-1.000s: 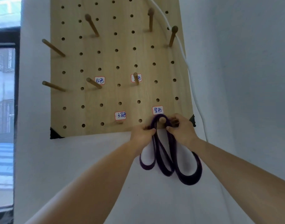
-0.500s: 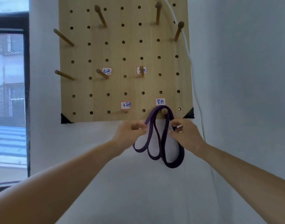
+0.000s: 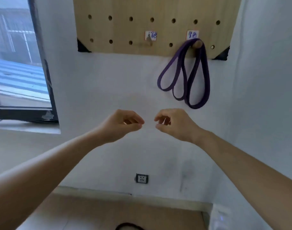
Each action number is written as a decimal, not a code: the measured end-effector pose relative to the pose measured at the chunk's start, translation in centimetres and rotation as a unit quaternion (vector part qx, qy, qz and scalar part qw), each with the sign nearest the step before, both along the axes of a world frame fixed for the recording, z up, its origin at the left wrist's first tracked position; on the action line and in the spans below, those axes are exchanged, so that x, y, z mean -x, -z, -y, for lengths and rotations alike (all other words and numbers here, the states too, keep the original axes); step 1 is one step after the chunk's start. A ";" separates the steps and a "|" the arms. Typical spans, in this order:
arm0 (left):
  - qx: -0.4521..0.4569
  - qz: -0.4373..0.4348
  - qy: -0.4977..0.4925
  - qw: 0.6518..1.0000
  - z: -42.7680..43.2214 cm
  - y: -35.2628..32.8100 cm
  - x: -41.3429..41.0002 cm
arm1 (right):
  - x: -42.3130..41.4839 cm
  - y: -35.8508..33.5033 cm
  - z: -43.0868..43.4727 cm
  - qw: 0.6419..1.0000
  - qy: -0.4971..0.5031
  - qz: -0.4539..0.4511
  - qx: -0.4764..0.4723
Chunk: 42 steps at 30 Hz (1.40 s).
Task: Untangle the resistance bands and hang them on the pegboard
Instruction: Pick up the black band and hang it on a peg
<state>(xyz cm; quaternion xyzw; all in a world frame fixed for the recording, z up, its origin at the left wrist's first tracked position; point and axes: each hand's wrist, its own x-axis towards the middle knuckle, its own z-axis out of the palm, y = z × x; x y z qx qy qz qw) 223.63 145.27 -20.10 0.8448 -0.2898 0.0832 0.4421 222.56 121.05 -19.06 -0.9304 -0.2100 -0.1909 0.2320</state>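
A purple resistance band point(image 3: 185, 77) hangs in several loops from a wooden peg point(image 3: 198, 44) at the lower right of the wooden pegboard point(image 3: 125, 27), under a white label. My left hand point(image 3: 122, 124) and my right hand point(image 3: 173, 123) float below the band, away from the wall, fingers loosely curled and holding nothing. Neither hand touches the band. A dark band-like loop point(image 3: 130, 226) lies on the floor at the bottom edge, mostly cut off.
A window point(image 3: 19, 63) with a dark frame is at the left. A wall socket point(image 3: 142, 178) sits low on the white wall above the tan floor point(image 3: 108, 213). Only the pegboard's lower rows show.
Both hands let go of the purple band and dropped down away from it. The band now hangs free on its peg. My view tilted downward toward the floor.
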 end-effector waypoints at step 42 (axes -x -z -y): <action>-0.006 -0.523 -0.150 0.839 -5.8 57.2 7.0 | -4.1 60.2 -2.2 0.782 0.237 -0.548 -0.178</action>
